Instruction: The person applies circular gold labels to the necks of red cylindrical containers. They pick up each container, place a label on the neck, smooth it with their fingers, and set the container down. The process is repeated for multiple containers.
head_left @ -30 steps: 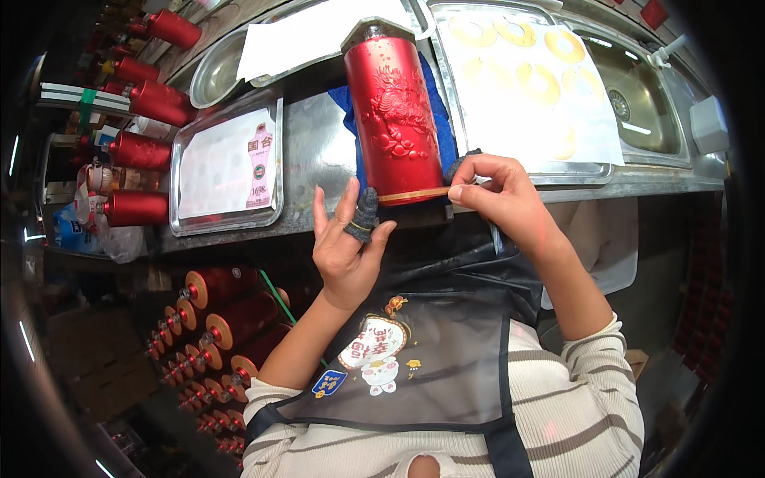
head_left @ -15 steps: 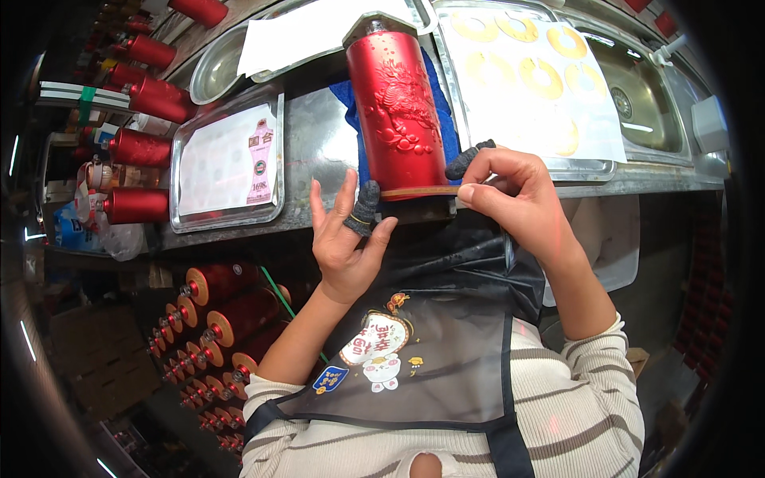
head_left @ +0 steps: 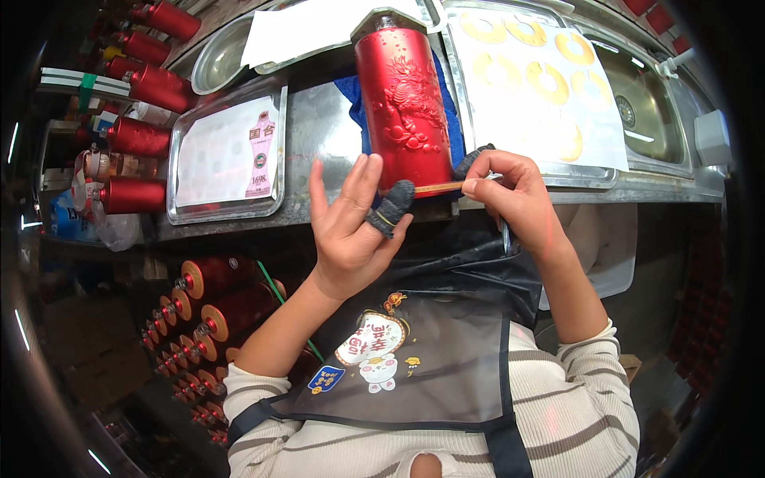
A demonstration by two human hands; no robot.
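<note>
A red bottle (head_left: 406, 111) with a raised relief lies on its side on a blue cloth (head_left: 444, 80), its base toward me. Along the base edge runs a thin gold-brown strip (head_left: 440, 188). My right hand (head_left: 510, 191) pinches the strip's right end between thumb and forefinger. Below that palm shows a slim shiny metal piece (head_left: 505, 236), too little visible to name. My left hand (head_left: 355, 227) is open, fingers spread; its index finger, in a dark grey finger sleeve (head_left: 392, 209), is at the strip's left end. Whether it touches the strip I cannot tell.
To the left is a clear tray (head_left: 227, 215) with a pink-white label sheet (head_left: 260, 151). On the right, a white sheet (head_left: 510, 131) bears several gold rings, beside a sink (head_left: 649, 119). Red bottles (head_left: 139, 135) lie far left; more (head_left: 211, 279) stand below the counter.
My left hand has turned and shifted slightly right, its sleeved finger moving right along the strip's left end. My right hand keeps its pinch. The view has shifted slightly.
</note>
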